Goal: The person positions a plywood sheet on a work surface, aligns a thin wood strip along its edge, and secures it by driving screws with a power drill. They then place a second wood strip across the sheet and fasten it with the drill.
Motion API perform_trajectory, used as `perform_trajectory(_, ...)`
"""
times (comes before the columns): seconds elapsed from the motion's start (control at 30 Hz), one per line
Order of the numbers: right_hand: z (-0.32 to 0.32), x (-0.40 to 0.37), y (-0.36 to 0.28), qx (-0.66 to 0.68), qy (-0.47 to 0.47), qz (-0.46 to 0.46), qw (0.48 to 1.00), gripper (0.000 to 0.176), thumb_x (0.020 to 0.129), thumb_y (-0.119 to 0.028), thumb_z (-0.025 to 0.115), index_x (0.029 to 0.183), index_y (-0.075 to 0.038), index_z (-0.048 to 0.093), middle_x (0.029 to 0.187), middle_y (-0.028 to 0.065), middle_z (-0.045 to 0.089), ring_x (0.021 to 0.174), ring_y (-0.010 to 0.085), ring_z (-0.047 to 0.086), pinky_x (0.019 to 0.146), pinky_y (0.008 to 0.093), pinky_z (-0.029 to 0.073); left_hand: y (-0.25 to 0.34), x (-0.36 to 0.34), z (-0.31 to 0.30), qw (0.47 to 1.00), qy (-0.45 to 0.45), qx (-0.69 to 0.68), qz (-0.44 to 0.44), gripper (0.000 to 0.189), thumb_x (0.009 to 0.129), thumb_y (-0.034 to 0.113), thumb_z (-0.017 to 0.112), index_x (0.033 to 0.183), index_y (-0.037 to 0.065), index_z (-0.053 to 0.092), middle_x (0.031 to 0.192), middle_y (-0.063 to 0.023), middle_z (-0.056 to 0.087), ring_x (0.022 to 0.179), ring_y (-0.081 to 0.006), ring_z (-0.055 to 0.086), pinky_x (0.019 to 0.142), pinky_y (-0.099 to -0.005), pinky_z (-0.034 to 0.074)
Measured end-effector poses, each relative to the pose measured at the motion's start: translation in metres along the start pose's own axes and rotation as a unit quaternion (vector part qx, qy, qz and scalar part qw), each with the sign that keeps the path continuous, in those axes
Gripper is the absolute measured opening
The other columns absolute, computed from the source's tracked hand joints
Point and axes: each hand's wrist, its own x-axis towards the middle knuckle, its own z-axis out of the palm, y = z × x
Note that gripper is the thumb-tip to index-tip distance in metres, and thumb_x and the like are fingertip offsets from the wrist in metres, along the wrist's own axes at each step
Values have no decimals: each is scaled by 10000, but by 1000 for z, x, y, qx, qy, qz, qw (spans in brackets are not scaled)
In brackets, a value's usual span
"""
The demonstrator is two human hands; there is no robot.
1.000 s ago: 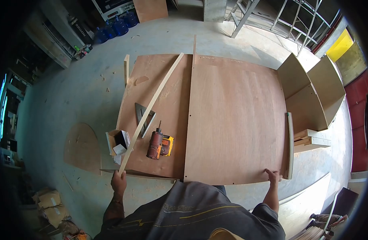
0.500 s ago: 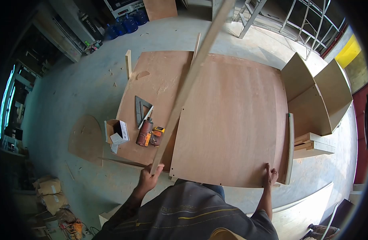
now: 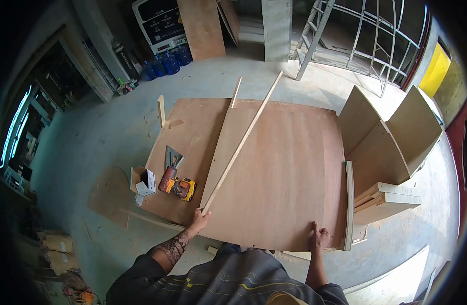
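My left hand [image 3: 199, 220] grips the near end of a long thin wooden strip [image 3: 242, 143], which slants away over the panel to the upper right. Beneath it lies a large plywood panel [image 3: 284, 168]. Near that panel's front right edge rests my right hand [image 3: 319, 237], thumb stretched forward and the other fingers curled; whether it pinches anything is hidden. Left of the strip, a cordless drill [image 3: 185, 189], a dark red tool [image 3: 168, 179] and a metal square [image 3: 174, 157] lie on another board [image 3: 192, 132].
An open cardboard box [image 3: 143, 181] stands at the left board edge. Curved plywood panels [image 3: 380, 145] and stacked wooden frames [image 3: 385, 201] are on the right. Farther off are a ladder [image 3: 313, 40], blue water bottles [image 3: 167, 63] and a leaning plywood sheet [image 3: 202, 28].
The far end of the strip has come down, so its tip now shows above the panel's far edge. My view has shifted, and both hands appear lower and farther apart from the tools.
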Motion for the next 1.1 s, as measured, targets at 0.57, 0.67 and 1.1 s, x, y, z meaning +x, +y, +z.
perform_trajectory(0.57, 65, 19, -74, -9, -14, 40, 999, 750, 814, -704, 781, 733, 34, 676, 690, 218, 671, 681, 331, 670, 676, 486, 513, 47, 44, -66, 993, -38, 49, 100, 416, 959, 336, 732, 1134, -41, 708, 1262, -380, 566, 1114, -485, 631, 951, -521, 533)
perform_trajectory(0.67, 64, 19, -71, -22, -44, 59, 997, 753, 811, -723, 771, 768, 26, 703, 725, 228, 694, 723, 352, 699, 709, 486, 530, 29, 42, -45, 955, 139, 171, 199, 387, 970, 330, 716, 1098, -35, 722, 1177, -372, 609, 1048, -478, 662, 895, -518, 545)
perform_trajectory(1.1, 68, 41, -38, -221, -274, -152, 924, 728, 922, -694, 635, 1078, 1, 783, 1131, 287, 739, 1125, 443, 699, 963, 517, 548, 194, -39, 74, 997, -5, -30, 73, 482, 1013, 419, 674, 1192, -25, 613, 943, -208, 746, 906, -380, 752, 787, -464, 581)
